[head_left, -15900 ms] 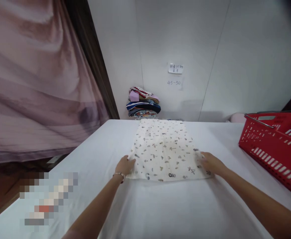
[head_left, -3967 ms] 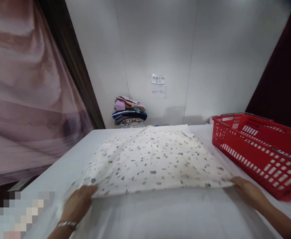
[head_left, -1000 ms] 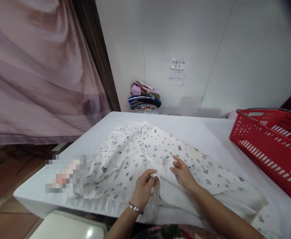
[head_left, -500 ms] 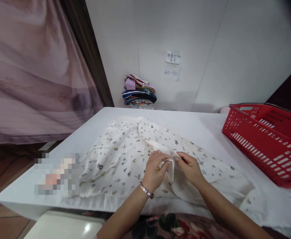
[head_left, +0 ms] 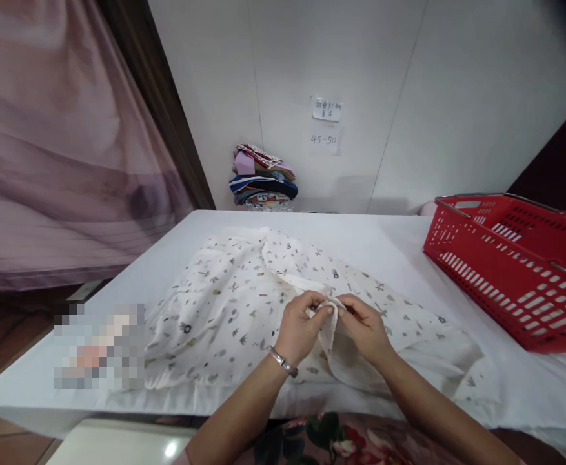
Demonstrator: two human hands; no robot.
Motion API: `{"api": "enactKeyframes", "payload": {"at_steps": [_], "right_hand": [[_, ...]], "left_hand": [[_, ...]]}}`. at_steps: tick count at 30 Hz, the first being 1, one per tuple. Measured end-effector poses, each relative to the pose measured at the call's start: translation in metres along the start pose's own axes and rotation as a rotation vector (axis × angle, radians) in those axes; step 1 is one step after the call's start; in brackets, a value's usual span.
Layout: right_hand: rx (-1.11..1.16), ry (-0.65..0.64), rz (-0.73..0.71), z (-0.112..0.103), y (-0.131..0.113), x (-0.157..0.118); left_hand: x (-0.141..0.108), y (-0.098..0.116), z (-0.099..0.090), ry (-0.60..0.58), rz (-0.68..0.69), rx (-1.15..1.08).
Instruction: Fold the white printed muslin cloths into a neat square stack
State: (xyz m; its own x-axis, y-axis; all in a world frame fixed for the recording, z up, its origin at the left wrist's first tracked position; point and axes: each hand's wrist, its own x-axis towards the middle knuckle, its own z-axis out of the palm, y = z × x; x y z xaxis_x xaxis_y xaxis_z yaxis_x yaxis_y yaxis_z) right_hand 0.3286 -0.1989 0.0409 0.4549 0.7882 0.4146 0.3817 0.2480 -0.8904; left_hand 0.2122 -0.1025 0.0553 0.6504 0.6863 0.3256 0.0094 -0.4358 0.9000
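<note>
A white garment (head_left: 234,290) printed with small grey and brown motifs lies spread over the table, its front part opened at the middle. My left hand (head_left: 302,326), a bracelet on its wrist, pinches the garment's edge between thumb and fingers. Close beside it, my right hand (head_left: 363,323) pinches the same edge. A small flap of cloth hangs down between the two hands. Whatever small fastening may lie under the fingertips is hidden. Below the hands, the plain inner side of the cloth shows.
A red plastic basket (head_left: 515,271) with a metal handle stands at the right on the white-covered table (head_left: 360,232). Folded clothes (head_left: 263,177) are stacked by the back wall. A pink curtain (head_left: 70,129) hangs at left. A blurred patch (head_left: 101,345) covers the table's left side.
The hands keep pinching the garment's edge and have drawn slightly closer together. The whole view has shifted a little, with the basket and clothes further left in the picture.
</note>
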Motion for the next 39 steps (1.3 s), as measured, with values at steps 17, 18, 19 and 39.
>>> {"api": "enactKeyframes", "payload": {"at_steps": [17, 18, 19, 39], "right_hand": [[-0.161, -0.139, -0.068, -0.018, -0.010, 0.003], [-0.167, -0.126, -0.069, -0.018, -0.009, 0.003], [-0.168, -0.113, -0.065, -0.018, -0.007, 0.004], [-0.409, 0.190, -0.128, -0.116, -0.042, -0.008]], "left_hand": [[0.012, 0.012, 0.002, -0.040, 0.154, 0.377], [0.012, 0.011, 0.002, -0.036, 0.159, 0.384], [0.013, 0.010, 0.003, -0.032, 0.167, 0.387], [0.067, -0.013, 0.018, -0.382, 0.235, 0.546]]}}
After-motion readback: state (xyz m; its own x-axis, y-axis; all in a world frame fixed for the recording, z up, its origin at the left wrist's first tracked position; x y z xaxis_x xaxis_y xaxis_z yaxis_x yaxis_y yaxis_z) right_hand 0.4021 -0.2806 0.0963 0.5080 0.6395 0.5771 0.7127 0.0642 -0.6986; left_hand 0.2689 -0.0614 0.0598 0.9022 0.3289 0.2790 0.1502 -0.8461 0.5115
